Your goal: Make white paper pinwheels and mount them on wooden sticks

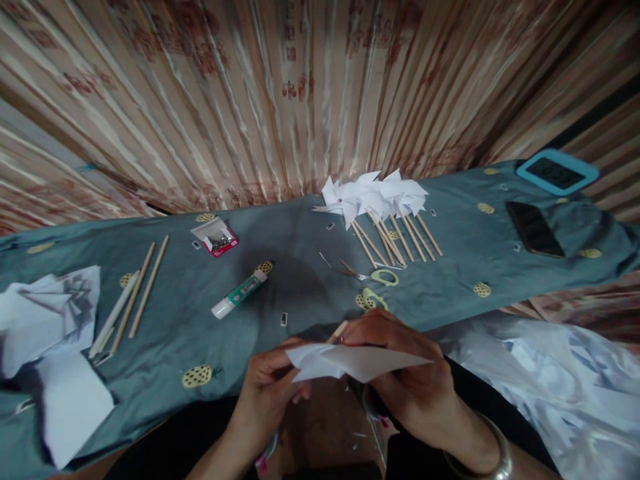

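A white paper pinwheel [363, 362] is between my two hands, just off the near edge of the cloth-covered table. My left hand [264, 395] pinches its left side between thumb and fingers. On the other side, my right hand [423, 383] is closed around the pinwheel, its fingers curled over the top near a light wooden stick [339, 331]. Paper hides most of that stick and some fingertips. Green-handled scissors [384, 277] lie just beyond my right hand. Farther left is a green and white glue stick [240, 293].
Finished-looking pinwheels [373, 195] lie at the back. An opened red box of small metal pins [220, 239], loose sticks [149, 287] and paper sheets [75, 400] are to the left. A phone [534, 229] and blue-framed clock [557, 171] lie right; a plastic bag [565, 393] sits nearer.
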`<action>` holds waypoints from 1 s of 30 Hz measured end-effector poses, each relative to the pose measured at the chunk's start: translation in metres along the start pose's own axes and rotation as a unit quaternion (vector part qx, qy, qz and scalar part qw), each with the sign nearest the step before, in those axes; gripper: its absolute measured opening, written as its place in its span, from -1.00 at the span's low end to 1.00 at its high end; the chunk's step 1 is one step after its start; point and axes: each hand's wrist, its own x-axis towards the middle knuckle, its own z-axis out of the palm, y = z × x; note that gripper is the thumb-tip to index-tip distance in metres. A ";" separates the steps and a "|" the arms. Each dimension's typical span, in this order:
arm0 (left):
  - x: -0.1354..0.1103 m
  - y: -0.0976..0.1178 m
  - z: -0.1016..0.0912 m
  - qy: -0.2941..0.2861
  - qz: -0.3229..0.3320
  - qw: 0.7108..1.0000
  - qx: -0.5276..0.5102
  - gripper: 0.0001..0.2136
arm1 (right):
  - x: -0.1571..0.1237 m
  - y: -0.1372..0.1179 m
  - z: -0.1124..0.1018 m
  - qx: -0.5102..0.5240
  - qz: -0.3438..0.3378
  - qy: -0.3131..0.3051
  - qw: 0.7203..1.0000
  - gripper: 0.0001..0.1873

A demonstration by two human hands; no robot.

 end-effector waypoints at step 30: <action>-0.001 -0.009 -0.004 -0.030 0.014 0.999 -0.003 -0.58 | 0.001 0.002 -0.003 -0.031 -0.039 0.018 0.999 -0.76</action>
